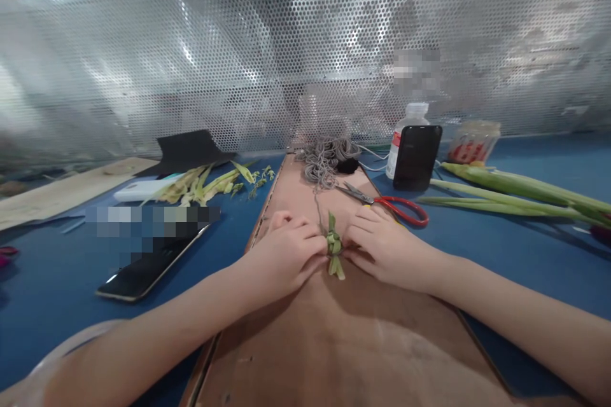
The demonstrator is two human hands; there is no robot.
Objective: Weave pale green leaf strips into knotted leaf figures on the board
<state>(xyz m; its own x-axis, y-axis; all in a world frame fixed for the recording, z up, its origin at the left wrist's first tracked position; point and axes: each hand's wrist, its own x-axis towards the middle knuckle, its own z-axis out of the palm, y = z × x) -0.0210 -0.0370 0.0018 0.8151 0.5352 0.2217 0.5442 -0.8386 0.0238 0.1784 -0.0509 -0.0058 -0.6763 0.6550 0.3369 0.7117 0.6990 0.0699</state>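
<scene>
The green leaf knot (334,243) is located above the wooden board (363,337), between the two hands. Its long axis runs near to far: a single pointed leaf tip faces away from the person, and split tails point toward the person, angled slightly right. The underside of the knot is hidden.

Left hand (298,245): closed, fingertips pinching the left side of the knot. Right hand (377,238): closed, fingertips drawn in at the knot's right side; whether leaf or cord lies between them cannot be seen. The right hand also covers part of a yellow item (400,222) below the scissors (382,200).

A strand of gray cord (329,156) runs from the heap at the board's far end toward the knot; its end is not distinguishable. The scissors lie beyond the right hand, blades pointing left and away, red handles toward the right.

On the blue table (525,248), an upright black phone (417,158) partly hides a bottle (397,143). To the left, pixelation obscures part of a flat dark device (153,267) and its surroundings. Green stalks (520,187) at right reach the frame edge; the flower head there is cut off.
</scene>
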